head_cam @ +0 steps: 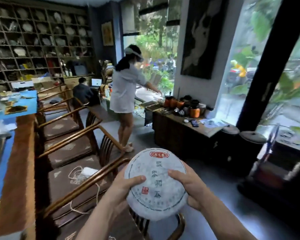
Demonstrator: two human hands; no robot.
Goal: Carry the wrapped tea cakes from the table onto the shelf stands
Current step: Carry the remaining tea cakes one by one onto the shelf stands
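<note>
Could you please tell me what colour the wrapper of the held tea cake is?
White, with dark characters and red seals, on the tea cake; the head view shows it.

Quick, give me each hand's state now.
Left hand: closed on the wrapped tea cake, thumb on top.
Right hand: closed on the same cake's other edge.

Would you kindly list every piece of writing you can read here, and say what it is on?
Tea cake wrapper, held by left hand and right hand: large Chinese characters down the middle, too blurred to quote.
Red banner and red seal: too small to read.
Shelf items: no readable text.
</note>
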